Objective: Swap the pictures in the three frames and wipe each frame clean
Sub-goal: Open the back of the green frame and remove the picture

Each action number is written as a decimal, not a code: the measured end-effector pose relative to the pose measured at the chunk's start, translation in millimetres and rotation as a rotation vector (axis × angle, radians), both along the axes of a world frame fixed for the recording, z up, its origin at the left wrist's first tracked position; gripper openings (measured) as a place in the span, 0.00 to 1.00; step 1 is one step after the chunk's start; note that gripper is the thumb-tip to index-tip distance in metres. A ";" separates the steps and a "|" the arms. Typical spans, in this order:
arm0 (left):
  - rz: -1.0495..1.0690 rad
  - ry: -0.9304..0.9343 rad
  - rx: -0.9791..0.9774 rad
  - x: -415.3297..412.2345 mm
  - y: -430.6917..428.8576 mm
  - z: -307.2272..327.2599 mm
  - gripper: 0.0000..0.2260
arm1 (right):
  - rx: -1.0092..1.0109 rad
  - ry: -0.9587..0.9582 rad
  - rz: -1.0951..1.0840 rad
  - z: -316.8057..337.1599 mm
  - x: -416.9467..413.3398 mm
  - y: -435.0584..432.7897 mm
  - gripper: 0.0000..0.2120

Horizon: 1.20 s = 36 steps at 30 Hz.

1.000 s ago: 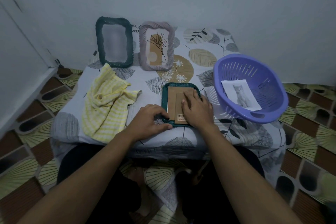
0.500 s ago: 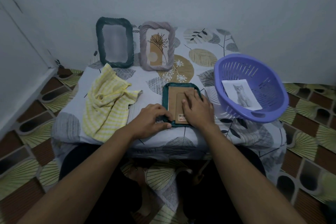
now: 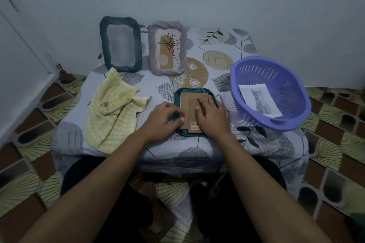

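Pressing my right hand (image 3: 212, 119) flat and open on the brown cardboard backing (image 3: 192, 111) of the face-down dark green ridged picture frame (image 3: 194, 92) — long axis pointing away from me — my left hand (image 3: 165, 121) curls, pinching its left edge.

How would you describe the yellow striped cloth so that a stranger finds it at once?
Start at the low table with the leaf-print cover. On its left side, before the upright dark green frame, lies the crumpled yellow-and-white striped cloth. It is the only soft fabric item there.
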State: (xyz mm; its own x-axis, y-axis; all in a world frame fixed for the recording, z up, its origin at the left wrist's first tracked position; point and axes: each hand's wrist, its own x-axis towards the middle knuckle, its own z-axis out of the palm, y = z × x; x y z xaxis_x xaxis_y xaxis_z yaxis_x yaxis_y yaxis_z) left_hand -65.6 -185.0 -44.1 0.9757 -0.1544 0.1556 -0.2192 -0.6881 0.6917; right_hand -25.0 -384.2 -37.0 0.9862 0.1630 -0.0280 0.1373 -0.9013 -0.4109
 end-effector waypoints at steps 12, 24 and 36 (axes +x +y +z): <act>0.217 0.038 0.347 22.1 -22.8 -16.8 0.39 | -0.002 -0.007 -0.008 -1.6 0.9 0.1 0.25; 0.223 0.022 0.354 21.0 -19.2 -14.8 0.41 | 0.301 0.084 0.048 15.8 -0.1 -15.2 0.22; 0.233 0.027 0.339 20.0 -19.1 -13.9 0.41 | 0.066 0.109 -0.118 20.0 -33.0 -43.6 0.27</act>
State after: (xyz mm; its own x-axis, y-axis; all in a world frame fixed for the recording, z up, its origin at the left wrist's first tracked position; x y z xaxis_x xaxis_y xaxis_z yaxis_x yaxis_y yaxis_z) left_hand -45.5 -204.1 -58.0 0.9937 0.0333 0.1074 -0.0151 -0.9069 0.4210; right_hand -58.0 -427.8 -17.0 0.9903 0.0518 -0.1290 -0.0161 -0.8790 -0.4766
